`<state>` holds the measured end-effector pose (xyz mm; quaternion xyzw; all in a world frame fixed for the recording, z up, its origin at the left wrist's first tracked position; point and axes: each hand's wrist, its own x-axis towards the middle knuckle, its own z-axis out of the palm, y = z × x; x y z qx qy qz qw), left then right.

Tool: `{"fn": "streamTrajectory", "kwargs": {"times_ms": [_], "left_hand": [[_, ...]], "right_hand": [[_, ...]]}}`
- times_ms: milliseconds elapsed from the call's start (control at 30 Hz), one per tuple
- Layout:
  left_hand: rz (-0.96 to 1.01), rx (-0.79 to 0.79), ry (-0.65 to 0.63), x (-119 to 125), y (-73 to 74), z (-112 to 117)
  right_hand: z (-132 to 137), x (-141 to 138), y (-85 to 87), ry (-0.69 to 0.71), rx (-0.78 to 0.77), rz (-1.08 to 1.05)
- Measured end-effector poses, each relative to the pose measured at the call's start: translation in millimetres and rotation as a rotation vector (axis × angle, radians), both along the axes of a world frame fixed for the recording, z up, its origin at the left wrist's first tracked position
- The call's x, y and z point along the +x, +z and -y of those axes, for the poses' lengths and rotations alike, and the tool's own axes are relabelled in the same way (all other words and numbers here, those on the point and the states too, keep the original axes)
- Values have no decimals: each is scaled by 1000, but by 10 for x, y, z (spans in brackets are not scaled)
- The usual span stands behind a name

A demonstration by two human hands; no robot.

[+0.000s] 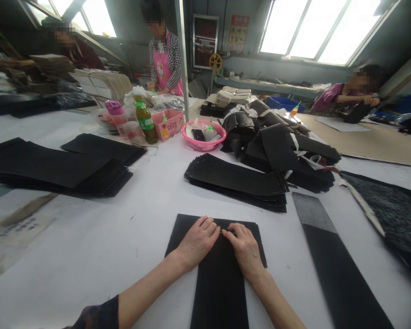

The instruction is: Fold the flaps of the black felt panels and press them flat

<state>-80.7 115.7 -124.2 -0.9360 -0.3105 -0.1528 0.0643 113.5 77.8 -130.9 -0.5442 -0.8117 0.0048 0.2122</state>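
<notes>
Head view, black strip point(221, 288), apparently lengthwise forward

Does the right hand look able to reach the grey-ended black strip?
Likely yes: the strip lies to the right of the right hand, with nothing standing between them, though that hand touches another black piece.

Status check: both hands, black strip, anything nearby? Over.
Left hand, right hand: fingertips close together near far end of black strip. Strip meets wider black sheet. Black stack beyond, apart from both hands.
</notes>
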Motion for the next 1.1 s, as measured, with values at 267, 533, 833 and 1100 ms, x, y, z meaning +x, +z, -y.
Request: {"fn": "streamTrajectory", "kwargs": {"times_ms": [267,533,833,1100], "left_hand": [[15,-4,-7,-3,5,20],[11,0,22,13,26,17],[13,-8,23,15,14,16],[-4,5,9,13,4,10]], "right_hand": [[15,-1,14,-9,7,-20],[6,25,48,-38,-44,-129],[18,106,2,-22,-54,-125],[33,135,27,-19,-56,-87]]}}
